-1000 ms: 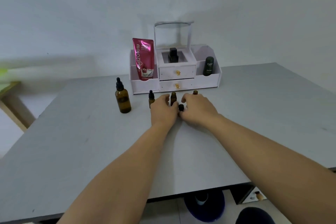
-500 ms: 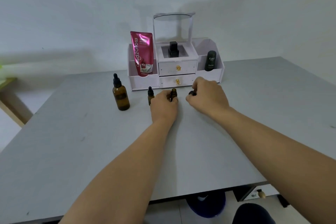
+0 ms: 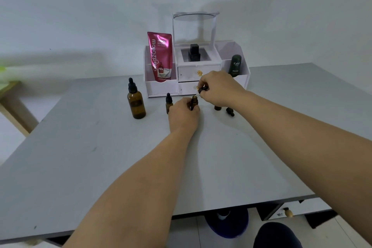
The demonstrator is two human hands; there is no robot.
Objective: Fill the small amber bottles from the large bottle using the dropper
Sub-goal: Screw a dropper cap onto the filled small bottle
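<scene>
Above small bottle [image 3: 194, 102], dropper [image 3: 202, 90] now aloft

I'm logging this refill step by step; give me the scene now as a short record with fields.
left hand: grips the middle bottle, uncapped, upright on the table
right hand: pinches a dropper, tip at that bottle's mouth
large bottle: capped, far left, untouched
capped small bottle: just left of the left hand
third bottle: uncapped, partly hidden behind the right hand
loose cap: lying right of it
organizer: at the back, against the wall
</scene>
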